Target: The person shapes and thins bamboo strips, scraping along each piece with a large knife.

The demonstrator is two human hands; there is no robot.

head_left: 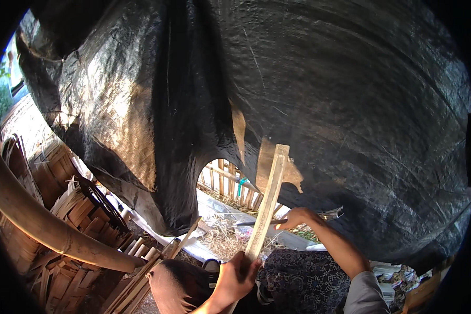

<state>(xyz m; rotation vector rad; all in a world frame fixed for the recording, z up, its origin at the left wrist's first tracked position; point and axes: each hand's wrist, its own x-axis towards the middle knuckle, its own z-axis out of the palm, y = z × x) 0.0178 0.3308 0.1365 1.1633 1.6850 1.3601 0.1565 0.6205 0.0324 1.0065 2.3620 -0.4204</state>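
Observation:
My left hand (234, 280) grips the lower part of a long pale bamboo slat (269, 196), which slants up and away to the right. In my right hand (299, 217) is a knife (245, 224), its dark narrow blade pointing left. The blade lies across the line of the slat at about mid-length, apparently on its far side; whether it touches the slat I cannot tell. My fingers hide most of the knife's handle.
A large black tarp (350, 104) hangs in front, torn low down. Through the gap show a bamboo fence (222, 175) and a heap of shavings (227, 242). At left are a thick bamboo pole (63, 238), woven baskets (89, 209) and a bundle of split bamboo (136, 285).

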